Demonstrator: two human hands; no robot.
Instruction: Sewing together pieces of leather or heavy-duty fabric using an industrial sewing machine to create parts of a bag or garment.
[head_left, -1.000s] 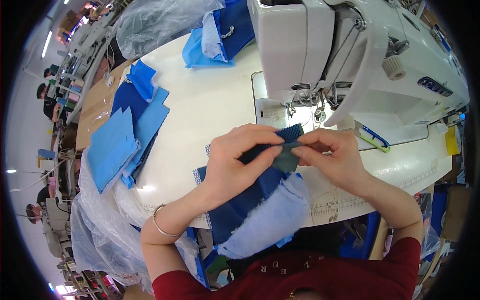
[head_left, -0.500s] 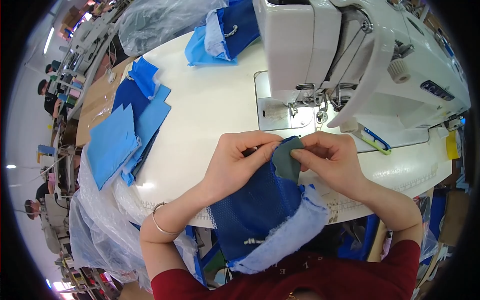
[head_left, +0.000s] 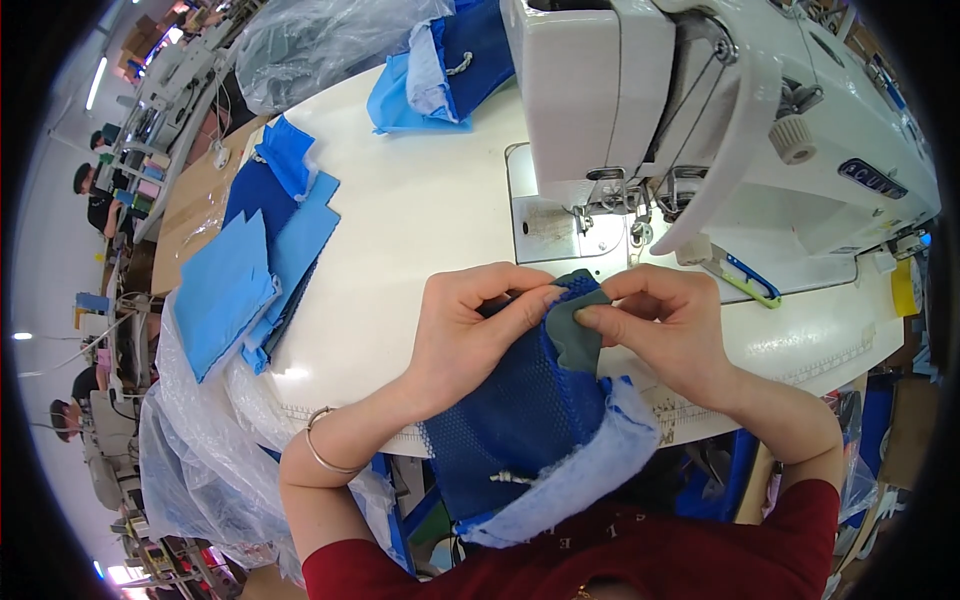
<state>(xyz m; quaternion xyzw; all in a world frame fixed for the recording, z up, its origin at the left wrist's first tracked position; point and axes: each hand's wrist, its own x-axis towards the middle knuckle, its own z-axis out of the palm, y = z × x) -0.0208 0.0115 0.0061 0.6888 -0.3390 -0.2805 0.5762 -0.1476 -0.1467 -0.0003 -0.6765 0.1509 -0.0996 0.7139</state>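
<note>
My left hand point(head_left: 480, 328) has thumb and forefinger clamped on the top edge of the blue cloth point(head_left: 505, 425), and my right hand point(head_left: 658, 325) pinches the grey-green patch point(head_left: 573, 340) that lies against that same end. The two hands are near each other, with the patch between them. The cloth is in front of me, just on my side of the sewing machine point(head_left: 575, 95), apart from its needle. It slopes down over the near edge of the bench point(head_left: 425, 215), and a pale fuzzy strip point(head_left: 590, 465) runs along its lower right side. A short white cord point(head_left: 512, 478) shows beside the strip.

To the right, a small cutter point(head_left: 748, 277) with a green and blue handle lies by the machine. On my left sit light blue cloth pieces point(head_left: 225, 295), overlapping, near a clear plastic bag point(head_left: 200, 480). I wear a bracelet point(head_left: 322, 445) on my left arm.
</note>
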